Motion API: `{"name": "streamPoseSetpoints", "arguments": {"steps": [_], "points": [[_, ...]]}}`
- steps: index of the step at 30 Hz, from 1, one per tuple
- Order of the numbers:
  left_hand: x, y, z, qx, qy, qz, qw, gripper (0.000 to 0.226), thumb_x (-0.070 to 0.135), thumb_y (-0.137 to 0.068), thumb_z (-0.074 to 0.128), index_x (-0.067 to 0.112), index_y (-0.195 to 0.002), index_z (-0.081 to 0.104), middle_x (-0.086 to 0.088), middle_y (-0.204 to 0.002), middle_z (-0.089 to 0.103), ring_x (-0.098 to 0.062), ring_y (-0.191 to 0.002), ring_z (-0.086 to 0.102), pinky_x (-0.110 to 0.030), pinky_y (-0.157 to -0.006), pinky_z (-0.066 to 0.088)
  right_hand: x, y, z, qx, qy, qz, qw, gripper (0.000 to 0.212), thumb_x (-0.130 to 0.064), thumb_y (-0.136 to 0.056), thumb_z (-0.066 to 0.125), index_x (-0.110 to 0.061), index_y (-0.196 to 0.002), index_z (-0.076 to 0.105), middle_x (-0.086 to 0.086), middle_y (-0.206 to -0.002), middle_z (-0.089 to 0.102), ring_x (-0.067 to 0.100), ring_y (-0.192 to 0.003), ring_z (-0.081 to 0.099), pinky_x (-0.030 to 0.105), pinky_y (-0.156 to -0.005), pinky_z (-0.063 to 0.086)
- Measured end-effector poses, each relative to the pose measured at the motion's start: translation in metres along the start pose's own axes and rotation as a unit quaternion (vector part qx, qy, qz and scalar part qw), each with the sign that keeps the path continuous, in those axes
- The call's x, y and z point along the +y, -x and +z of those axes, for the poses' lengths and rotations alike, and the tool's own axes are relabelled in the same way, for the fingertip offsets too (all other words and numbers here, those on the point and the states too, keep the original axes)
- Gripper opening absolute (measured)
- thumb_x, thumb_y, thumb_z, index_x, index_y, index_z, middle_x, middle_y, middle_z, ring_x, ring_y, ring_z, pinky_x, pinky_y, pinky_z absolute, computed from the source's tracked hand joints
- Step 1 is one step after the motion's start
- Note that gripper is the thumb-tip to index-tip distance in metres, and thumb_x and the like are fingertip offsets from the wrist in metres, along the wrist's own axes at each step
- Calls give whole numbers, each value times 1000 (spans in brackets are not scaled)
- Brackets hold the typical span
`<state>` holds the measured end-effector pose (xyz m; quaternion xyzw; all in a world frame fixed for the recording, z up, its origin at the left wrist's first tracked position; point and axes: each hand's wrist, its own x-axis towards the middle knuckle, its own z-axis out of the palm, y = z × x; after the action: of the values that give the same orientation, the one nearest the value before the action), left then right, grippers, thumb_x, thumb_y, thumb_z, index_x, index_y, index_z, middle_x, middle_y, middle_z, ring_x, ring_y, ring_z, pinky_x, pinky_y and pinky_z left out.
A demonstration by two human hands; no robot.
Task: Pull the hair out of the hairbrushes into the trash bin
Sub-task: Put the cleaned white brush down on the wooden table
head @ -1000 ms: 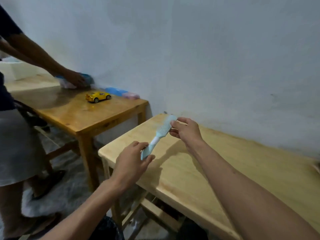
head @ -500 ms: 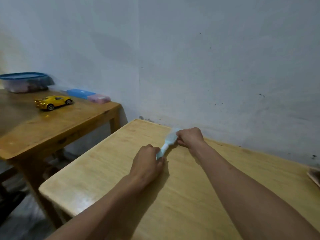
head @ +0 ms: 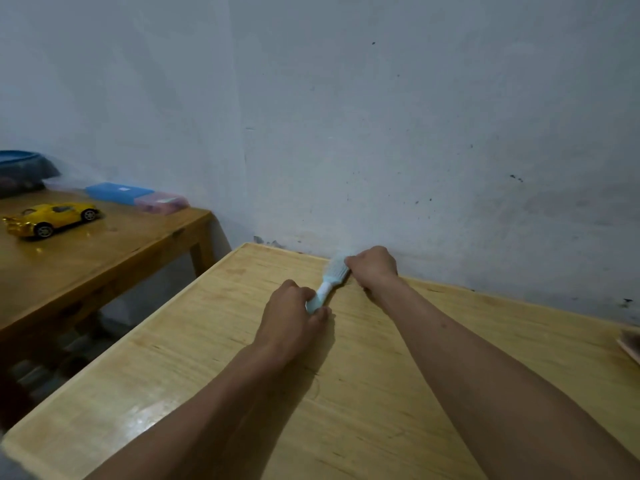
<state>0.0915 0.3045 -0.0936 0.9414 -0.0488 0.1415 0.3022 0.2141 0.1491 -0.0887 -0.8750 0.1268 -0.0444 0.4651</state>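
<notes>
Pale-blue hairbrush [head: 328,285] lies low on the wooden counter [head: 398,393] near its far edge by the wall. Left hand [head: 289,320] is wrapped around the handle, right hand [head: 374,268] curled at the bristle end; can't tell if those fingers actually pinch hair. No trash bin in view, so risk: pulled strands drop on the counter or floor before reaching it. Loose handle grip could let the brush twist.

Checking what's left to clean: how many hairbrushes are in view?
1: the light blue plastic hairbrush on the pale wooden table, held at both ends. Others may lie outside the view.
</notes>
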Motion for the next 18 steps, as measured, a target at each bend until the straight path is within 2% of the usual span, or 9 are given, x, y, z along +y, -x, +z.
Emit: {"name": "streamPoseSetpoints", "arguments": {"steps": [2,3,5,6,9,11,15,18], "points": [[1,1,-1,-4,0,-6,1000,52,47,-83,71,9,-119,68,-7,-104,60,-18,-89,55,-25,-68,44,0,4,-3,-6,5,-6,1000,32,-36,-93,67,-4,-100,71,8,-95,69,26,-86,66,28,-55,41],[2,1,-3,-4,-2,-10,1000,63,52,-81,72,9,-126,64,-9,-112,60,-20,-97,55,-28,-76,47,0,6,-7,-10,9,-6,1000,32,-38,-94,66,-6,-97,70,8,-92,66,25,-82,62,28,-52,39],[3,2,-5,16,-26,-14,999,82,61,-77,70,11,-140,52,-11,-129,56,-26,-116,50,-38,-92,48,-3,14,-20,-18,17,-12,1000,35,-40,-94,65,-5,-96,71,8,-88,64,26,-77,61,28,-53,40],[4,2,-7,37,-41,-12,998,84,63,-77,68,12,-141,51,-11,-133,55,-28,-120,46,-42,-95,47,-4,19,-31,-23,19,-20,999,38,-39,-94,65,-1,-99,73,8,-87,66,26,-75,62,28,-56,44],[20,8,-9,98,-62,22,993,75,59,-79,69,10,-134,56,-12,-125,59,-30,-116,45,-43,-92,45,-9,34,-75,-20,39,-49,998,42,-34,-94,67,3,-110,75,12,-94,75,31,-85,71,38,-77,60],[44,16,-4,104,-45,56,992,66,56,-80,69,10,-127,61,-11,-118,62,-29,-110,48,-42,-88,46,-10,44,-109,-10,54,-57,997,40,-31,-95,68,4,-114,74,18,-102,77,32,-91,75,45,-88,62],[107,41,18,22,44,81,995,63,62,-81,65,16,-124,60,-3,-110,64,-20,-101,56,-39,-80,52,1,66,-179,2,113,-54,992,37,-25,-96,67,6,-116,73,20,-110,76,31,-95,76,44,-86,64],[154,62,44,-31,42,128,990,69,69,-81,59,17,-125,59,-2,-111,65,-18,-99,59,-37,-78,54,18,86,-230,15,205,-54,977,38,-22,-95,67,8,-119,72,23,-107,76,30,-87,72,45,-84,63]]}}
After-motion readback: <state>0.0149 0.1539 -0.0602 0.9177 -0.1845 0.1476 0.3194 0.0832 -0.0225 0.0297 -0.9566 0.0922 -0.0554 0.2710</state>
